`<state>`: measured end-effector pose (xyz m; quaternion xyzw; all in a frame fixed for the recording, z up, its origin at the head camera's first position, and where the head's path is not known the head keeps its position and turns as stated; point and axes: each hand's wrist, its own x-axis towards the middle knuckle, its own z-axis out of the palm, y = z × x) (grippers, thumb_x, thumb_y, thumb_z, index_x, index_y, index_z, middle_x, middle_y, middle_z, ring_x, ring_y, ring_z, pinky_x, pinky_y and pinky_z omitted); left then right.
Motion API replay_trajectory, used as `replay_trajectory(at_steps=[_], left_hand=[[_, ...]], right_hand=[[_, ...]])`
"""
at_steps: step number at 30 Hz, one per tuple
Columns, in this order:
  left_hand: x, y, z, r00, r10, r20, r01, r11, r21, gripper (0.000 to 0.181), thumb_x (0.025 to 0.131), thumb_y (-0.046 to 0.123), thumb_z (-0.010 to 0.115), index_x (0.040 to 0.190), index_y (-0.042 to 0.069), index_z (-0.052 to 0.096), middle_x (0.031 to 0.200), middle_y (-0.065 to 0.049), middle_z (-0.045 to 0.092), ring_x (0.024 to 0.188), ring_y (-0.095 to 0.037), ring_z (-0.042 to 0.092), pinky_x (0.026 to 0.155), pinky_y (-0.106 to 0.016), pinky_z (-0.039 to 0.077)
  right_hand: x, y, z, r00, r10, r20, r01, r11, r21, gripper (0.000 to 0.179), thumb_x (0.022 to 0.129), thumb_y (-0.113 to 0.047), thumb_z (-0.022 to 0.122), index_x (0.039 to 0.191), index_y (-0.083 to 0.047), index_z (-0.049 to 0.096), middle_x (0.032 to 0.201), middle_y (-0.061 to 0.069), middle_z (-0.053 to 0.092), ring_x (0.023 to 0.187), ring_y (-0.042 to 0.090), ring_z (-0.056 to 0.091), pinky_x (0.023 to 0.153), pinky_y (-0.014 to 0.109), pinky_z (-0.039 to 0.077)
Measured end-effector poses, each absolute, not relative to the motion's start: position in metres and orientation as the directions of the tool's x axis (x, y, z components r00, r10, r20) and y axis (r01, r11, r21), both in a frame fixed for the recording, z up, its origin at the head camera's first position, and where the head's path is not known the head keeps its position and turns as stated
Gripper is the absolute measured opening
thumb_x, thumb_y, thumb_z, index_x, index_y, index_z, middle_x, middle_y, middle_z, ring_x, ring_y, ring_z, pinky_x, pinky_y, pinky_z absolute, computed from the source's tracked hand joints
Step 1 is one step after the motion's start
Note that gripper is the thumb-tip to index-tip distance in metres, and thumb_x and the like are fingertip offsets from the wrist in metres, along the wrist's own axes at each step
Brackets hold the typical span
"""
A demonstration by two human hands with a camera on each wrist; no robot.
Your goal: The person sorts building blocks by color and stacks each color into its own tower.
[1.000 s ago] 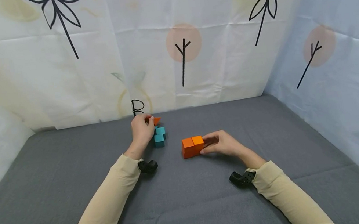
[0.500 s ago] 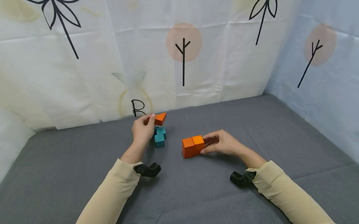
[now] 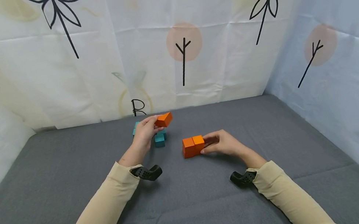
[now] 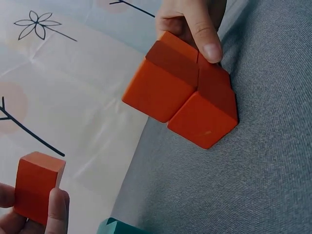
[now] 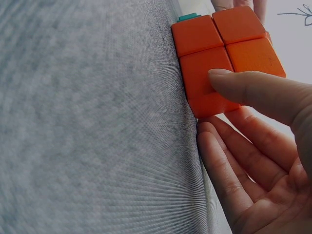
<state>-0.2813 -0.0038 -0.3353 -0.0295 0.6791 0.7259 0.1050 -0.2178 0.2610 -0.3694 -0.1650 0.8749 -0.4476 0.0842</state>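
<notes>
My left hand (image 3: 145, 132) pinches an orange wedge-like block (image 3: 164, 119) between thumb and fingers, above the teal blocks at the back. In the left wrist view this block (image 4: 38, 185) shows at the lower left with fingers on both sides. Near the middle of the table stands a stack of orange cubes (image 3: 188, 148), two high and two wide in the right wrist view. My right hand (image 3: 222, 144) holds its right end; the thumb (image 5: 258, 87) presses the near face of a lower cube while the other fingers reach around the end.
Teal blocks (image 3: 159, 141) sit on the grey cloth (image 3: 183, 200) beneath and beside the left hand, partly covered by it. Another teal piece (image 3: 137, 124) peeks out behind that hand. A patterned white curtain (image 3: 145, 49) closes off the back.
The left hand has drawn the orange wedge-like block out to the right, and more of the block shows. A teal piece behind the hand has come into sight. The right hand has stayed put.
</notes>
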Motion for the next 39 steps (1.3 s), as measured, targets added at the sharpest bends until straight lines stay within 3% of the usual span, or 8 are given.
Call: replay_trajectory(at_steps=[9,14,24,32,39], left_hand=[[-0.275,-0.004,-0.338,-0.96,0.174,-0.219,-0.242,-0.123,0.962,0.043,0.104,0.024,0.041,0.141,0.002,0.045,0.144,-0.016,0.041,0.111,-0.026,0.05,0.103,-0.039,0.044],[-0.27,-0.002,-0.338,-0.951,0.202,-0.233,-0.263,-0.134,0.956,0.045,0.105,0.024,0.04,0.143,0.002,0.042,0.146,-0.016,0.04,0.117,-0.029,0.05,0.103,-0.039,0.044],[-0.266,-0.001,-0.342,-0.952,0.208,-0.222,-0.25,-0.118,0.961,0.038,0.105,0.025,0.038,0.133,0.006,0.054,0.141,-0.013,0.046,0.119,-0.03,0.052,0.101,-0.037,0.047],[-0.266,-0.003,-0.344,-0.947,0.224,-0.231,-0.267,-0.147,0.952,0.037,0.103,0.026,0.042,0.133,0.009,0.056,0.145,-0.01,0.042,0.126,-0.028,0.049,0.096,-0.03,0.05],[-0.266,-0.003,-0.345,-0.936,0.273,-0.22,-0.265,-0.142,0.954,0.037,0.101,0.021,0.049,0.134,0.005,0.055,0.145,-0.011,0.043,0.13,-0.027,0.046,0.101,-0.034,0.047]], right_hand=[[-0.217,0.261,-0.369,-0.928,-0.372,0.003,-0.218,0.538,-0.814,0.046,0.081,-0.015,0.078,0.122,0.001,0.064,0.114,0.017,0.068,0.104,0.028,0.066,0.087,0.037,0.053],[-0.217,0.261,-0.369,-0.927,-0.374,0.007,-0.222,0.537,-0.814,0.046,0.081,-0.015,0.077,0.122,0.001,0.064,0.114,0.017,0.068,0.104,0.028,0.066,0.086,0.037,0.054],[-0.216,0.26,-0.368,-0.932,-0.362,-0.002,-0.209,0.543,-0.813,0.047,0.081,-0.015,0.078,0.123,0.0,0.064,0.115,0.016,0.068,0.105,0.028,0.066,0.087,0.038,0.053],[-0.217,0.259,-0.367,-0.929,-0.37,0.002,-0.213,0.53,-0.82,0.046,0.081,-0.014,0.077,0.123,0.0,0.064,0.115,0.017,0.069,0.104,0.028,0.066,0.086,0.037,0.054],[-0.216,0.259,-0.366,-0.929,-0.371,0.003,-0.213,0.526,-0.823,0.046,0.081,-0.014,0.077,0.123,0.001,0.064,0.115,0.017,0.068,0.105,0.029,0.066,0.087,0.038,0.054]])
